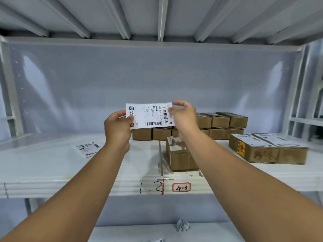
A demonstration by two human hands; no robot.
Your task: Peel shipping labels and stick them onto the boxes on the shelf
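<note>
Head camera looks onto the white shelf (52,172), with stacked boxes (220,123) at its back and two labelled boxes (267,149) off to my right. A scuffed-top box (178,154) sits nearer the front, just below my right wrist. Above it I hold the shipping label (150,115), long axis running left to right. My left hand (118,126) pinches its left end and my right hand (183,116) its right end. The right hand, I judge, is nearer that box.

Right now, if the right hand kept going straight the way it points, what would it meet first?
Probably the stack of brown boxes behind the right hand; depth is unclear, so it might pass over them to the back panel.
</note>
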